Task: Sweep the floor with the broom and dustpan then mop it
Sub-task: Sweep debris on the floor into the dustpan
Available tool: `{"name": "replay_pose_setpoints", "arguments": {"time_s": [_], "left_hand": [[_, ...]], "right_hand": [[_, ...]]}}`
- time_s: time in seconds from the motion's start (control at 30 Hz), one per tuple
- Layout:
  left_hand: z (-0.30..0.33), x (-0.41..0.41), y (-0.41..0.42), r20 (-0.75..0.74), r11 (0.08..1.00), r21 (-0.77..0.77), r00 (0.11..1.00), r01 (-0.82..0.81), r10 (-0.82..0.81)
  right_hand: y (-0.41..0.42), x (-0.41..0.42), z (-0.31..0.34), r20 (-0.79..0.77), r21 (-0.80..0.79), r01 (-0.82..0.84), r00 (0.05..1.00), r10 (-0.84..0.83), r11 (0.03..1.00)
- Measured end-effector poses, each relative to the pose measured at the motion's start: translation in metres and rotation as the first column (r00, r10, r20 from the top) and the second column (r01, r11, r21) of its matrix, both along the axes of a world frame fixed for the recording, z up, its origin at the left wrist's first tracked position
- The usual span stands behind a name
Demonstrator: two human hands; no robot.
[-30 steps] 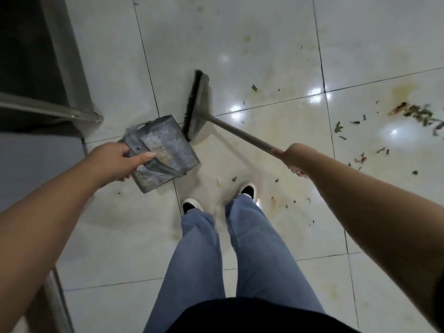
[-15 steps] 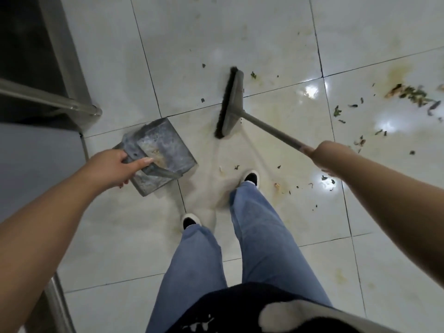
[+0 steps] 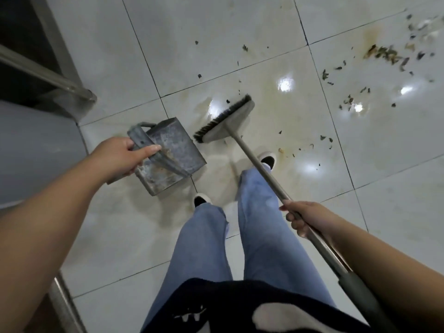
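Observation:
My left hand (image 3: 122, 157) grips the handle of a grey metal dustpan (image 3: 171, 150), held just above the white tiled floor (image 3: 216, 39) left of my feet. My right hand (image 3: 305, 218) grips the long grey handle of the broom (image 3: 254, 162). The broom's head (image 3: 225, 121), with dark bristles, sits right beside the dustpan's far right edge. Green and brown leaf scraps (image 3: 386, 56) lie scattered over the tiles at the upper right, with a few small bits (image 3: 324, 138) near my right shoe.
A metal rail (image 3: 48, 73) and a dark doorway frame stand at the upper left, with a grey surface (image 3: 31, 150) below them. Another metal bar (image 3: 64, 306) runs along the lower left. Yellowish stains mark the tiles around the broom.
The broom head has swung round and come nearer, from the far tile to the dustpan's right edge. My right hand has pulled back toward my body. The dustpan has stayed in my left hand.

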State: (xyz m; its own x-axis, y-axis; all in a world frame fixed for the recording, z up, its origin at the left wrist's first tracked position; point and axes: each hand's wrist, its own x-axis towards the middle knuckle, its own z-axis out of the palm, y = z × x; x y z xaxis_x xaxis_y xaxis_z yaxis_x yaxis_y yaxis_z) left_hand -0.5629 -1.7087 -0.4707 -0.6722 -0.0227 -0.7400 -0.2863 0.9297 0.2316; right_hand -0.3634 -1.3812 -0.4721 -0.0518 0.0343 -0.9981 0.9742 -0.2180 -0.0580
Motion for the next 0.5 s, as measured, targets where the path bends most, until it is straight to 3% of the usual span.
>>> {"name": "replay_pose_setpoints", "arguments": {"time_s": [0.07, 0.37, 0.5], "left_hand": [[-0.001, 0.014, -0.006, -0.02, 1.0, -0.005, 0.999, 0.027, -0.027], [0.003, 0.04, 0.017, -0.01, 0.995, 0.016, 0.996, 0.094, -0.094], [0.009, 0.044, 0.039, 0.023, 0.976, 0.002, 0.975, 0.219, -0.219]], "right_hand": [[-0.015, 0.022, 0.011, 0.02, 0.013, 0.129, 0.991, -0.129, 0.992], [0.018, 0.116, 0.051, 0.079, 0.217, 0.334, 0.93, -0.358, 0.917], [0.035, 0.153, 0.065, 0.084, 0.163, 0.529, 0.834, -0.546, 0.833]]}}
